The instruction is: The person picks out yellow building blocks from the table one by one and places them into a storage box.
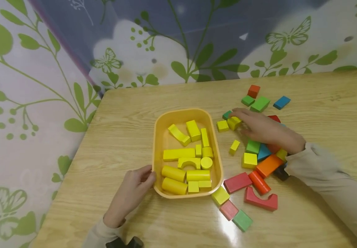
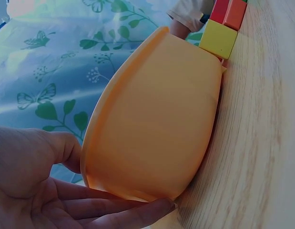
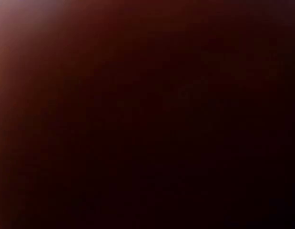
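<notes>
A yellow-orange plastic tray (image 1: pixel 158 137) stands on the wooden table, holding several yellow toy blocks: bars, cylinders, cubes and arches. My left hand (image 1: pixel 132 191) grips its left side near the front corner. In the left wrist view, the thumb bends at the tray's rim (image 2: pixel 102 112) while the fingers (image 2: pixel 123 214) lie along the outer wall toward the base. Right of the tray, my right hand (image 1: pixel 263 127) reaches palm down over the loose blocks. Its extended fingertips are right at a small yellow block (image 1: pixel 234 123), with another yellow block (image 1: pixel 222 126) just left of it.
Around the right forearm lie mixed blocks, among them an orange block (image 1: pixel 269 166), a red arch (image 1: pixel 261 199) and a yellow cube (image 1: pixel 249 160). Farther back are a red cube (image 1: pixel 254 91) and a blue block (image 1: pixel 282 102). Patterned wall covering borders the table. The right wrist view is dark.
</notes>
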`<state>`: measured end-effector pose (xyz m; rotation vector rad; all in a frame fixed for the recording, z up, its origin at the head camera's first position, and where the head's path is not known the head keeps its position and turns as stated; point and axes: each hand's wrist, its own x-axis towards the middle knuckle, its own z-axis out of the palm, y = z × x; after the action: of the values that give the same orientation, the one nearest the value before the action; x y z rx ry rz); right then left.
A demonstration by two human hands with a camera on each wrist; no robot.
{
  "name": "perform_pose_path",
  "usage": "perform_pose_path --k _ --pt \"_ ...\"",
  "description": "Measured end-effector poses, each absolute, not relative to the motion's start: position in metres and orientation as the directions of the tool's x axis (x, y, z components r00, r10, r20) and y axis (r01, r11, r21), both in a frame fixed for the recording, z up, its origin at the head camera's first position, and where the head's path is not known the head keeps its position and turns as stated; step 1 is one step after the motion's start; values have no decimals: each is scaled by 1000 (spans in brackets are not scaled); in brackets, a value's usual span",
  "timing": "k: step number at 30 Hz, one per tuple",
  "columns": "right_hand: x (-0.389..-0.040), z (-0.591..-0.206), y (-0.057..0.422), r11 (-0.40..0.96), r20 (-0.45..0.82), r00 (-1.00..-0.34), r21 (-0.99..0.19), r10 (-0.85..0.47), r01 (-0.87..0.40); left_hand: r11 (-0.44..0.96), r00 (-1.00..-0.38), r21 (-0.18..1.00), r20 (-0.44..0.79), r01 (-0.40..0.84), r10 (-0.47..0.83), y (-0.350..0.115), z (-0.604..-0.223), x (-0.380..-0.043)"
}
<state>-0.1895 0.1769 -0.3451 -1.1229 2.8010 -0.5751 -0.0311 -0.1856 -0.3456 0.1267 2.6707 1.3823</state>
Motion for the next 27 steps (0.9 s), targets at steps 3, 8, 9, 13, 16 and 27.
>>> perform_pose_path --k 3,8,9,13,16,27 --pt "-192 -350 176 649 74 -714 -359 -696 -671 575 -987 818 -77 18 140 -185 -346 -32" --pt "-190 -340 170 672 92 -736 -347 -670 -655 580 -988 814 -77 16 136 -185 -346 -32" --pt "-188 -334 168 675 96 -740 -347 -666 -652 582 -988 813 -77 15 134 -184 -346 -32" --pt "-177 -309 154 641 153 -724 -368 -672 -673 584 -988 812 -84 10 133 -185 -346 -32" --pt "-168 -295 131 594 174 -685 -379 -707 -709 591 -988 806 -83 11 131 -186 -345 -32" --pt "-162 -312 60 579 41 -622 -320 -782 -750 594 -987 803 -65 34 145 -187 -345 -32"
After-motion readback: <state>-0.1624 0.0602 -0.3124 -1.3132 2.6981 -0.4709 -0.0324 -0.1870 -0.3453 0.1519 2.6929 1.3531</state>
